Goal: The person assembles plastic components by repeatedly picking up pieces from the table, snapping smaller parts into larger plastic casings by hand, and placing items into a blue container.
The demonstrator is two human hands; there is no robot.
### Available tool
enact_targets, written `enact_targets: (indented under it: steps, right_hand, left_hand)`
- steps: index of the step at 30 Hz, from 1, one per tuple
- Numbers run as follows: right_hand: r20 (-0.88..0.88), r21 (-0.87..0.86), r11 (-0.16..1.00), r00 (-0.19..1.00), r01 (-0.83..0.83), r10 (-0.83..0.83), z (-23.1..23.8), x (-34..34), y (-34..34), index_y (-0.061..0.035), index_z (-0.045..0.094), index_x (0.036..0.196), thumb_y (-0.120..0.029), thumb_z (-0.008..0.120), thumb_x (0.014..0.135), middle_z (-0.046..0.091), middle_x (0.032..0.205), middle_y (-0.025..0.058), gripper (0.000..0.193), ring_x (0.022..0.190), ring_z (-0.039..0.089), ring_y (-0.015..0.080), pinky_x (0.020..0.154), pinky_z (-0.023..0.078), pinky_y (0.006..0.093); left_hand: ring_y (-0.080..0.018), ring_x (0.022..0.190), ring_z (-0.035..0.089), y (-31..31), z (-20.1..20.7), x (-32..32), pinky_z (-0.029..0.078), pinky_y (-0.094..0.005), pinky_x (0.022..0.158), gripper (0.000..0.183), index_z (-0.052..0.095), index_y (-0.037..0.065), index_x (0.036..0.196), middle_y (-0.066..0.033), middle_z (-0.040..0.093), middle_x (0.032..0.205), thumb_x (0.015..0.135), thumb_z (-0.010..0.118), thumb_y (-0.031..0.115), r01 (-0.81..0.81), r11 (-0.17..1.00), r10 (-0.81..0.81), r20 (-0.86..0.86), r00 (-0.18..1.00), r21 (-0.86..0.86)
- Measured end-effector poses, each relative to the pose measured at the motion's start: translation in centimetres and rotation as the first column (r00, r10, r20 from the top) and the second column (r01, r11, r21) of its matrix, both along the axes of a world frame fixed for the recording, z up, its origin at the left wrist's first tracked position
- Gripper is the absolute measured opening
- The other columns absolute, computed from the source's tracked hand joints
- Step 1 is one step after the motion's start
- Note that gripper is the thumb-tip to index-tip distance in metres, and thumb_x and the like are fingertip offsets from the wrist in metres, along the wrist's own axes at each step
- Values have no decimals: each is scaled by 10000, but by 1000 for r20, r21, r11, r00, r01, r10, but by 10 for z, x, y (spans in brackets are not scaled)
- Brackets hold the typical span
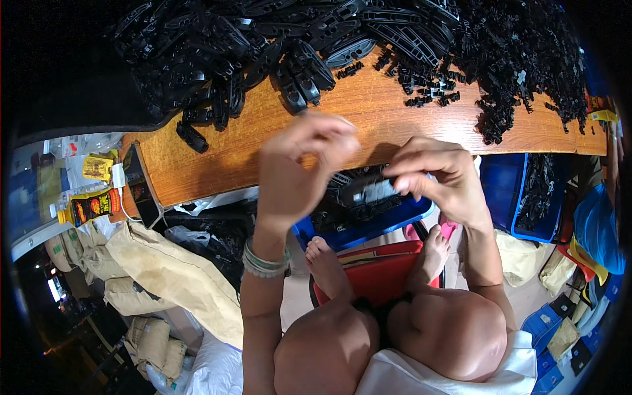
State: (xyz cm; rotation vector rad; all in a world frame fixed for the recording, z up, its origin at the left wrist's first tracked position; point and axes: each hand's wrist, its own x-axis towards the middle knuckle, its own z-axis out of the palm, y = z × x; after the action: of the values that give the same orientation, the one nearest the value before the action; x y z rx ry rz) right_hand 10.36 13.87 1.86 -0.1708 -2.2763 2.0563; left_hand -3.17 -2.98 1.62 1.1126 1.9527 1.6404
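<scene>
My right hand (pixel 447 178) pinches a long black plastic part (pixel 372 191) between thumb and fingers, over a blue bin. The part is blurred and catches the light. To the left, my left hand (pixel 299 164) is raised just off the table's front edge, its fingers bent and smeared by motion. Whether anything small is in those fingers cannot be made out. Beyond my hands, a heap of black plastic shells (pixel 289 66) covers the far side of the wooden table (pixel 230 148). Small black clips (pixel 428 82) lie scattered to the right of the shells.
Beneath the table edge is the blue bin (pixel 395 220) with black parts inside. Another blue bin (pixel 517 197) stands at right. A big pile of small black parts (pixel 526 59) fills the table's right end. A red stool (pixel 368 266) is between my feet; paper sacks (pixel 171 270) lie at left.
</scene>
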Motion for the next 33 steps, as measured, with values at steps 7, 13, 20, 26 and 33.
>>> enact_targets:
  steps: [7, 13, 20, 26, 33]
  right_hand:
    - [-373, 508, 816, 925, 275, -79, -11, -60, 0, 23, 622, 851, -9, 599, 779, 587, 797, 128, 82, 708, 601, 271, 627, 480, 338]
    - [-482, 755, 525, 875, 394, 37, -28, -105, 6, 7, 614, 826, -39, 625, 732, 552, 799, 107, 106, 788, 583, 275, 642, 494, 372]
    - [-489, 653, 641, 871, 403, -49, -28, -93, 6, 0, 603, 865, 1, 629, 738, 553, 824, 98, 130, 751, 587, 279, 628, 488, 357]
    - [-489, 670, 605, 869, 429, -74, -30, -89, 3, -2, 600, 852, -4, 623, 759, 566, 834, 107, 96, 718, 587, 298, 623, 484, 357]
    - [-280, -4, 956, 917, 295, -284, -23, -82, -3, 21, 624, 987, -20, 582, 838, 609, 800, 66, 160, 653, 582, 136, 586, 485, 258]
  left_hand:
    - [-35, 586, 398, 12, -19, -29, 381, -182, 525, 317, 584, -46, 1002, -25, 510, 797, 765, 724, 112, -592, 799, 485, -471, 737, -105]
    - [-14, 558, 389, 2, -32, -32, 355, -156, 508, 315, 576, -61, 1002, 19, 512, 742, 762, 722, 82, -564, 803, 476, -361, 802, -194]
    - [-85, 601, 528, -10, -32, -25, 430, -218, 559, 210, 553, -39, 917, -56, 561, 750, 756, 664, 37, -606, 789, 592, -142, 794, -101]
    - [-43, 666, 520, 4, -21, -3, 419, -169, 558, 210, 526, -35, 985, -38, 569, 799, 806, 621, 20, -575, 815, 566, 121, 816, 66]
    - [-104, 634, 597, 3, -14, 6, 497, -211, 577, 248, 548, -64, 1018, -101, 619, 777, 792, 614, 16, -514, 857, 513, 139, 847, -31]
